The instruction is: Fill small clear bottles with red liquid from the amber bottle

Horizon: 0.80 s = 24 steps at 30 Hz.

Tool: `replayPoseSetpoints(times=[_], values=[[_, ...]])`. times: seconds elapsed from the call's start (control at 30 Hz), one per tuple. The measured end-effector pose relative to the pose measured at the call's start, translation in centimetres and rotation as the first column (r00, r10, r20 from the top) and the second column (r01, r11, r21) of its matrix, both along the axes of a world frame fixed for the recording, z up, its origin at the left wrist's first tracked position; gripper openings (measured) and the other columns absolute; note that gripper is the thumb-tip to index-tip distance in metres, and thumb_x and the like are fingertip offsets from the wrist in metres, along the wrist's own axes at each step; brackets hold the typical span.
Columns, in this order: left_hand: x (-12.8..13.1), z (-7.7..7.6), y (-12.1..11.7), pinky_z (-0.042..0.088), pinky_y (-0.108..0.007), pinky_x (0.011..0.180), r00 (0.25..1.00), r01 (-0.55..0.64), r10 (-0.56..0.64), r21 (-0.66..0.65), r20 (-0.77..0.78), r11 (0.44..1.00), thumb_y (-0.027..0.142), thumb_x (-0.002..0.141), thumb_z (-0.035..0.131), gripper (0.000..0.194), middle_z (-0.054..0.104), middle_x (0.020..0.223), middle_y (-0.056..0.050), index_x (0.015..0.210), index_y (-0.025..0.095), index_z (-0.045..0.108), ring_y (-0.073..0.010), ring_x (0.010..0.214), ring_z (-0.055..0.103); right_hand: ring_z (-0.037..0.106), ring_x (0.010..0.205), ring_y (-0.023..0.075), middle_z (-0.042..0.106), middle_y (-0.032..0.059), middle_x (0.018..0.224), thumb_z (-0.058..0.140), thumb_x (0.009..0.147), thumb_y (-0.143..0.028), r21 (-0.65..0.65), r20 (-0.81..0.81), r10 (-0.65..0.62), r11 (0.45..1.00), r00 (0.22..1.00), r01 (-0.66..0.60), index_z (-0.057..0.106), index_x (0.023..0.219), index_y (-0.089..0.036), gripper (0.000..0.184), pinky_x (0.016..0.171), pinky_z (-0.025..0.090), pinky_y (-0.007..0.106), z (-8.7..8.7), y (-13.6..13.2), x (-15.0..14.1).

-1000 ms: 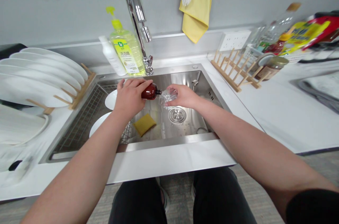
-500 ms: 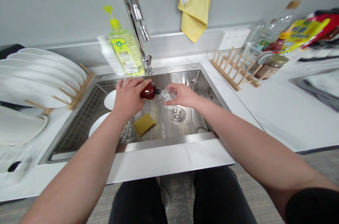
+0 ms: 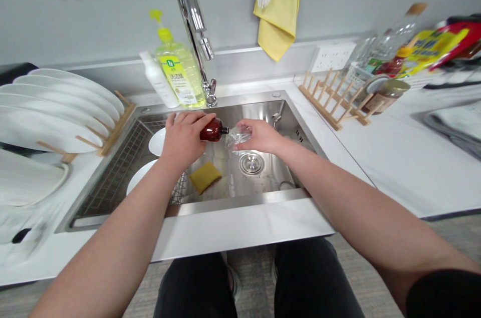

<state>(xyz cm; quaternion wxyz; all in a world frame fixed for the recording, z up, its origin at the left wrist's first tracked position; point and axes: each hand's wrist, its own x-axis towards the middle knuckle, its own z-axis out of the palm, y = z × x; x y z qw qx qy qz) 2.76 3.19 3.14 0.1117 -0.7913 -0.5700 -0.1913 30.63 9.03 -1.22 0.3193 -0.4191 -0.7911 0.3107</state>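
One amber bottle clenched in left hand, one clear plastic scrap held in right hand.

Two hands over one steel sink, with one small amber bottle and one crumpled clear plastic piece between them. In the basin, two white dishes and one yellow sponge. Behind it, one faucet, two bottles, one yellow cloth. Two wooden plate racks.
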Motion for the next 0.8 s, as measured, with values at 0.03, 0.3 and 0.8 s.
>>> replayPoseSetpoints(times=[0.03,0.3,0.8], values=[[-0.01,-0.01,0.01,0.031,-0.066,0.133,1.0,-0.001,0.001,0.001,-0.001,1.0,0.018,0.089,0.073,0.08,0.072,0.158,-0.008,0.165,0.04,0.064,-0.0409,0.147,0.059,0.081,0.103,0.03,0.085,0.0056,0.116,0.107,0.068,-0.044,0.0,-0.001,0.002,1.0,1.0,-0.002,0.081,0.123,-0.025,0.064,0.094,0.063,0.041,0.0,0.0,0.0],[-0.02,0.11,-0.07,0.03,-0.064,0.133,1.0,0.001,-0.001,0.001,-0.011,1.0,0.018,0.092,0.069,0.075,0.072,0.159,-0.008,0.164,0.04,0.065,-0.0392,0.148,0.059,0.082,0.105,0.0304,0.086,0.006,0.116,0.108,0.067,-0.046,-0.008,-0.006,-0.001,1.0,1.0,0.001,0.081,0.124,-0.025,0.067,0.095,0.063,0.041,-0.03,0.01,-0.05],[-0.21,-0.05,0.03,0.031,-0.062,0.13,1.0,0.024,-0.024,0.023,0.003,0.999,0.015,0.089,0.072,0.079,0.073,0.157,-0.009,0.164,0.037,0.067,-0.0399,0.146,0.061,0.081,0.103,0.0294,0.086,0.0057,0.116,0.108,0.067,-0.047,0.005,-0.038,0.009,1.0,0.999,-0.009,0.08,0.123,-0.025,0.066,0.091,0.063,0.039,-0.8,0.33,-0.11]])
